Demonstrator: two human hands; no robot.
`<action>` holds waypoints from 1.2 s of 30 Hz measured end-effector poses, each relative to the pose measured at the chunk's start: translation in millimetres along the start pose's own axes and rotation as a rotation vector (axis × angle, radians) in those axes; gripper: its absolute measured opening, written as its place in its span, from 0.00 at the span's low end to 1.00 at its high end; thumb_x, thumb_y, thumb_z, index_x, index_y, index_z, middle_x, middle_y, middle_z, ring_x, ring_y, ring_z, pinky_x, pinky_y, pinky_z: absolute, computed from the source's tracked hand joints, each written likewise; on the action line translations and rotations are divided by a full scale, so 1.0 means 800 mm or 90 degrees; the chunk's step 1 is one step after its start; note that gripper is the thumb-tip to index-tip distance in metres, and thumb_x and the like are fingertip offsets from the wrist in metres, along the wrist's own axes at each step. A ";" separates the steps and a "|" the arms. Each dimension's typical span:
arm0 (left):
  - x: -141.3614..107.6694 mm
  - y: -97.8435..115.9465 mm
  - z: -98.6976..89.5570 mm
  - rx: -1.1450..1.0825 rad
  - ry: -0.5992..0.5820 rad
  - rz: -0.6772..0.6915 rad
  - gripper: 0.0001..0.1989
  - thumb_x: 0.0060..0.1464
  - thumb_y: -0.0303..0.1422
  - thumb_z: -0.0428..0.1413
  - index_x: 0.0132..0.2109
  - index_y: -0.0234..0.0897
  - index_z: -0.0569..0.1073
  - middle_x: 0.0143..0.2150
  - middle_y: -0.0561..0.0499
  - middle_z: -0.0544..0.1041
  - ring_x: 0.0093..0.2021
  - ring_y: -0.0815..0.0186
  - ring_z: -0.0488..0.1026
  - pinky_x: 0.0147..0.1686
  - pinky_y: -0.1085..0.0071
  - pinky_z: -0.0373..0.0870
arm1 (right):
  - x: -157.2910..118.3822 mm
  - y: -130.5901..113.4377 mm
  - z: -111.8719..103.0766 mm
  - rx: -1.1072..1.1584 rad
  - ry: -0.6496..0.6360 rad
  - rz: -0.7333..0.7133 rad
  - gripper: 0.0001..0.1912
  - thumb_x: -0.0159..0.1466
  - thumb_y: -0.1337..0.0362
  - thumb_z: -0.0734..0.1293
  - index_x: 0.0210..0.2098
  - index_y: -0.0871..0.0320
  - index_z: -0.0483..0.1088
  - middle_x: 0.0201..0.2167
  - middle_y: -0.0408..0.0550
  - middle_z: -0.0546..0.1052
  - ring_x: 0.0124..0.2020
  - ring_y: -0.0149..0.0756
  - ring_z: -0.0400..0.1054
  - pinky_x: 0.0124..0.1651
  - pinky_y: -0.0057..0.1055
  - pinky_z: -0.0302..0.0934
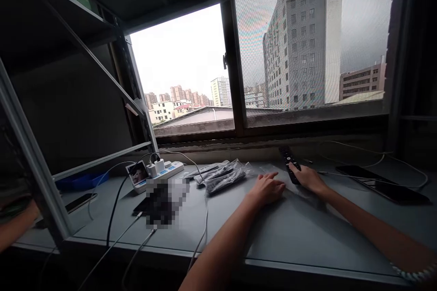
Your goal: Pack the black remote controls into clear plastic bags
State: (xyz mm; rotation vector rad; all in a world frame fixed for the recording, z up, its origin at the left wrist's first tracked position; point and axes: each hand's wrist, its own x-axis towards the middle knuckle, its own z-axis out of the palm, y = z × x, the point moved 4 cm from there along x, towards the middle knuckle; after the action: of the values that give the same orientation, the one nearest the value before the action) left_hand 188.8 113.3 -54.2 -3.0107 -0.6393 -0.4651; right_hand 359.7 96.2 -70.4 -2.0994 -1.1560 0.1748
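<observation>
My right hand (309, 178) is closed around the lower part of a black remote control (285, 154), which points up toward the window. Just left of it, my left hand (267, 189) rests low over the table with its fingers apart, touching or close to a clear plastic bag (301, 195). The bag is thin and hard to make out, and part of it lies under my hands. Several dark remotes in clear plastic bags (225, 179) lie side by side to the left of my left hand.
A white power strip (170, 170) with plugged-in chargers stands at the back left, beside a propped phone (138, 173). Cables cross the grey table (290, 241). A large black phone or tablet (382, 184) lies right. Beyond the metal shelf post (34, 159) another person's arm (20, 225) shows.
</observation>
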 end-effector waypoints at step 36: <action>-0.002 -0.045 -0.043 0.090 0.108 -0.114 0.11 0.56 0.28 0.47 0.37 0.40 0.74 0.51 0.47 0.68 0.54 0.60 0.62 0.56 0.59 0.52 | -0.022 -0.030 -0.011 0.329 0.012 -0.171 0.28 0.54 0.47 0.64 0.49 0.58 0.66 0.29 0.47 0.73 0.20 0.33 0.67 0.20 0.27 0.60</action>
State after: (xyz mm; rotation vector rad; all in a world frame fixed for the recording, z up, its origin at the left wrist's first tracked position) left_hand 163.1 142.5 -22.8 -2.7585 -0.8901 -0.6445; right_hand 336.8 86.1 -52.2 -1.4797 -1.2146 0.2910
